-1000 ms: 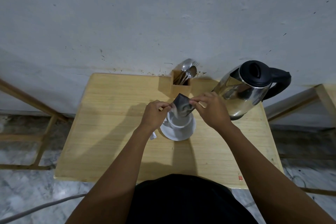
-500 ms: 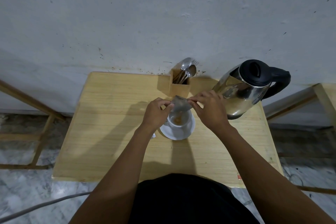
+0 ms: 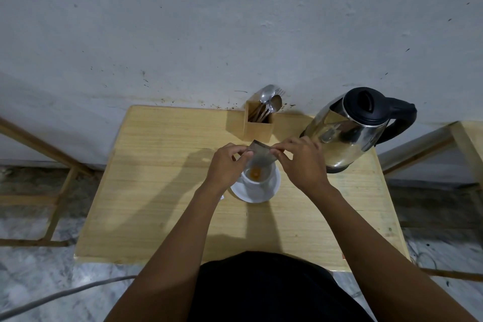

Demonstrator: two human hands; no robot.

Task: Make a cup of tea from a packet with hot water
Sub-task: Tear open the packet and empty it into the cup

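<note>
Both hands pinch a thin, dull-grey foil packet (image 3: 262,155) — left hand (image 3: 226,165) and right hand (image 3: 300,161) each closed on an upper corner — tilted above the round white cup (image 3: 257,180), orange-brown powder inside, on a glossy saucer (image 3: 271,191). A mirror-bright steel kettle (image 3: 350,128) stands near on the pale-grained wooden table (image 3: 162,191).

Nothing here can be read. The packet (image 3: 262,155) I hold over the cup shows only a plain grey face (no print that I can make out). The kettle (image 3: 347,127) carries no legible brand. A small red mark (image 3: 344,256) sits at the near right edge of the surface (image 3: 162,191), too small to read.
</note>
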